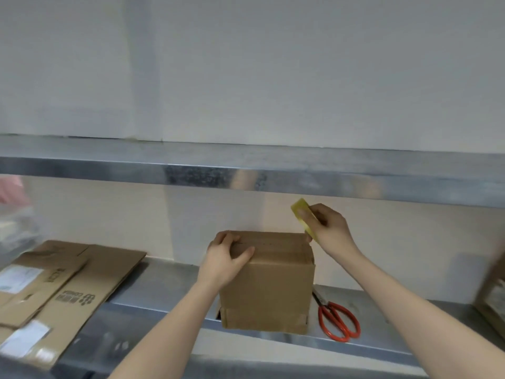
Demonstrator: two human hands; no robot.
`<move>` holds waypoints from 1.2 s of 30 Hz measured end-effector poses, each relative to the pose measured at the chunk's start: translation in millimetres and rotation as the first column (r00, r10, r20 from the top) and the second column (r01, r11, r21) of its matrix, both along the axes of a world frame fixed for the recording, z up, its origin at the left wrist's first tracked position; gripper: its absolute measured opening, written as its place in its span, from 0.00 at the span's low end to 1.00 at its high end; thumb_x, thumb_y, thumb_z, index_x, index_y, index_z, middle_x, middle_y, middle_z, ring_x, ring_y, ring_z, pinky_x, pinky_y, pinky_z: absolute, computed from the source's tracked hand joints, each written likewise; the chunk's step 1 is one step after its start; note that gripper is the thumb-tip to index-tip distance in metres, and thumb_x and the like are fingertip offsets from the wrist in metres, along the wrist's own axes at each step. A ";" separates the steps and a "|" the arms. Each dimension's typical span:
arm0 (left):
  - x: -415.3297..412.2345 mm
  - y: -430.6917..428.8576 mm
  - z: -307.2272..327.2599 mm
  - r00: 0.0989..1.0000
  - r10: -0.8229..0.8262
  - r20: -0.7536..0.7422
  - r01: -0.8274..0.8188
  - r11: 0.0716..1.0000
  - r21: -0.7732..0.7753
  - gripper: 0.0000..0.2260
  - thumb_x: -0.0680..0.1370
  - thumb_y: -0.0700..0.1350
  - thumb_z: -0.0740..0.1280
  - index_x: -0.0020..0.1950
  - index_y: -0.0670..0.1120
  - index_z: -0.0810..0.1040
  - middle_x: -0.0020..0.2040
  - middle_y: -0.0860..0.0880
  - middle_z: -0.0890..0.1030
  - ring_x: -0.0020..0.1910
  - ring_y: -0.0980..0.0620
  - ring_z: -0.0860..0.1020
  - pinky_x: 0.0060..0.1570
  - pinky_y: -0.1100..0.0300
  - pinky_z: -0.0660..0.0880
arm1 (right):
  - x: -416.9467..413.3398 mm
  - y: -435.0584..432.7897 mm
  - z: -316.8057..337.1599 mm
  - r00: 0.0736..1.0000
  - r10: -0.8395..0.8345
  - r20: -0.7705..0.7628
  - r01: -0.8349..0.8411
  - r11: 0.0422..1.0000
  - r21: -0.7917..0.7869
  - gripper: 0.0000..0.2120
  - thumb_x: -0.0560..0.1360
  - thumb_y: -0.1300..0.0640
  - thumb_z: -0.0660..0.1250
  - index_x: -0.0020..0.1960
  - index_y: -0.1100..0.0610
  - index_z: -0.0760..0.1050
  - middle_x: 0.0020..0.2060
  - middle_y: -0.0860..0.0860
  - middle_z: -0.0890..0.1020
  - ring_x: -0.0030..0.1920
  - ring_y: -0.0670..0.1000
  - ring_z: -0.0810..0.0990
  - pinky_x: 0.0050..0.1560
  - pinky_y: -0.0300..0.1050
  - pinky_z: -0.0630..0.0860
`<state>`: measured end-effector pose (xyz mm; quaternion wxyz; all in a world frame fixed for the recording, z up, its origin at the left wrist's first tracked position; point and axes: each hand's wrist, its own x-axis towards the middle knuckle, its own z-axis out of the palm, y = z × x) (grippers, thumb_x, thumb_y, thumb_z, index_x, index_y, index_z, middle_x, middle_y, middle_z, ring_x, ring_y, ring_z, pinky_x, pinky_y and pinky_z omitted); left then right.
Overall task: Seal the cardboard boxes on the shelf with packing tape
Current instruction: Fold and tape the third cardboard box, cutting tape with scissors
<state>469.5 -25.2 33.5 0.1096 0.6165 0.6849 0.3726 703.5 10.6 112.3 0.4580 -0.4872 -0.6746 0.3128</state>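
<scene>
Pinching the yellow tape roll [302, 214] beside the cardboard box [273, 291], the right hand [329, 229] seems ready to lay tape while the left hand [224, 259] clamps the top corner, steadying it.

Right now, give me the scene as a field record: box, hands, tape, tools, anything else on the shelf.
box: cardboard box upright on the metal shelf, top flaps folded shut
left hand: left hand grips the box's top left corner
right hand: right hand pinches the yellow tape roll at the box's top right edge
tape on top seam: cannot tell
tools: red-handled scissors lie on the shelf right of the box, untouched
other: flattened cartons stacked at the left
</scene>
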 end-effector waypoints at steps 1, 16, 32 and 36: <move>4.0 0.0 -1.0 1.000 0.007 -0.009 -0.007 1.000 0.003 0.23 0.75 0.61 0.66 0.63 0.48 0.74 0.63 0.52 0.72 0.62 0.49 0.71 0.58 0.59 0.70 | -5.7 -2.8 3.7 0.999 0.032 -0.015 -0.032 0.999 -0.012 0.19 0.76 0.41 0.65 0.42 0.57 0.78 0.28 0.56 0.80 0.29 0.49 0.79 0.36 0.39 0.72; 14.2 -8.4 20.2 0.959 -0.270 0.084 0.257 0.957 0.137 0.29 0.72 0.70 0.60 0.70 0.66 0.54 0.57 0.58 0.80 0.56 0.55 0.79 0.55 0.53 0.76 | -61.7 -10.0 0.8 0.980 0.198 -0.001 -0.193 0.953 -0.232 0.15 0.75 0.46 0.68 0.42 0.58 0.83 0.36 0.52 0.86 0.38 0.49 0.83 0.45 0.44 0.78; 19.1 0.4 48.2 0.763 -0.258 0.592 0.193 0.966 0.173 0.28 0.72 0.62 0.69 0.68 0.57 0.65 0.56 0.56 0.78 0.52 0.65 0.77 0.45 0.76 0.70 | -28.0 4.2 -0.4 0.948 0.284 0.144 -0.280 0.959 -0.045 0.15 0.74 0.45 0.69 0.60 0.40 0.76 0.62 0.39 0.76 0.65 0.41 0.72 0.66 0.41 0.69; 24.3 5.5 49.2 0.741 -0.233 0.630 0.183 0.973 0.144 0.32 0.67 0.68 0.64 0.68 0.55 0.67 0.52 0.50 0.83 0.51 0.55 0.81 0.54 0.62 0.72 | -27.0 0.2 4.1 0.957 0.250 0.145 -0.252 0.968 -0.003 0.11 0.73 0.47 0.71 0.54 0.40 0.74 0.56 0.39 0.76 0.58 0.42 0.75 0.57 0.36 0.71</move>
